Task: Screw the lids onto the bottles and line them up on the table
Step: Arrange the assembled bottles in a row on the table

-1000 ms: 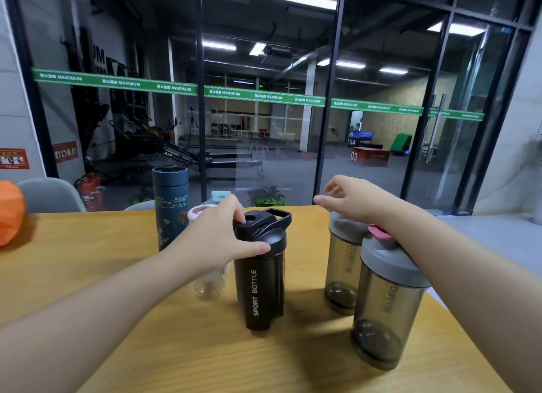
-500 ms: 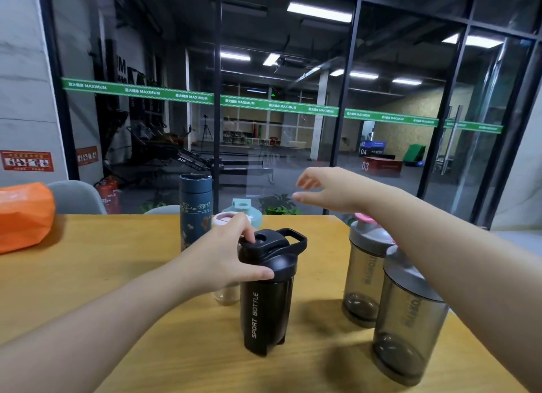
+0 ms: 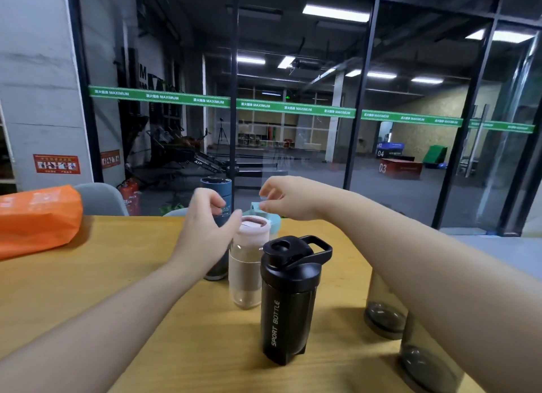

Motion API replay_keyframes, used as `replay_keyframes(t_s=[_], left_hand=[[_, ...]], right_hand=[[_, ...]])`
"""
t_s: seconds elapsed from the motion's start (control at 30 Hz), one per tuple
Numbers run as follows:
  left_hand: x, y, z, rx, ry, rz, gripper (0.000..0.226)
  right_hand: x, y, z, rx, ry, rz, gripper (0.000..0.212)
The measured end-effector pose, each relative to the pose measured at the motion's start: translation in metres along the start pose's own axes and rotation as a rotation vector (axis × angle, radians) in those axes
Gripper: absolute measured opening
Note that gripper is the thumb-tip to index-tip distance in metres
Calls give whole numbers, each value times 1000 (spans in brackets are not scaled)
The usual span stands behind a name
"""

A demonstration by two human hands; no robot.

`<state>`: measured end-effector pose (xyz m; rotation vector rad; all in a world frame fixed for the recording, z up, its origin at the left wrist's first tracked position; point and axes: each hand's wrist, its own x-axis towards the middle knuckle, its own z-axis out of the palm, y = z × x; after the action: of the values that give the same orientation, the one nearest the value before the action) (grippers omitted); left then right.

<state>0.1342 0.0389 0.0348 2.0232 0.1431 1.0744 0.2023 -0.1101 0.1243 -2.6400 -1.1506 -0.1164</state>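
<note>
A black sport bottle [image 3: 289, 299] with its lid on stands free at the middle of the wooden table [image 3: 88, 290]. Just behind it is a clear bottle with a pink lid [image 3: 246, 269], then a tall dark blue bottle [image 3: 215, 186] and a teal bottle [image 3: 274, 223], mostly hidden. My left hand [image 3: 208, 225] hovers in front of the blue bottle, fingers curved and holding nothing, thumb beside the pink lid. My right hand [image 3: 287, 199] pinches the teal bottle's lid tab [image 3: 255, 206]. Two smoky grey bottles [image 3: 384, 313] [image 3: 425, 363] stand under my right forearm.
An orange bag [image 3: 38, 216] lies at the table's far left. A grey chair back [image 3: 99, 197] rises behind the far edge, in front of a glass wall. The table's right edge runs close past the grey bottles.
My left hand has let go of the black bottle's lid and moved back toward the blue and pink-lidded bottles. My right hand has swung left from the grey bottles to the teal lid.
</note>
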Motion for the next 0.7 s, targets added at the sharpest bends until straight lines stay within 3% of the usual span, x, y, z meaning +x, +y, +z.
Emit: replay_keyframes(t_s=[0.07,0.13,0.23,0.4,0.57,0.7], left_hand=[[20,-15,6,140,75,-98,63],[38,-25,11,124,14,-286,94],[57,-37,18,70,-46,-426,113],[74,-48,27,28,-80,-474,99],[78,-62,23,-30,-109,-477,70],[76,-53,13,-84,27,-343,70]], right_hand=[[3,-2,3,10,-17,4,42],[7,-4,8,14,-28,2,45],[14,-7,17,28,-33,-4,47],[20,-9,21,79,-36,6,47],[18,-2,15,268,26,40,71],[18,0,12,418,79,72,83]])
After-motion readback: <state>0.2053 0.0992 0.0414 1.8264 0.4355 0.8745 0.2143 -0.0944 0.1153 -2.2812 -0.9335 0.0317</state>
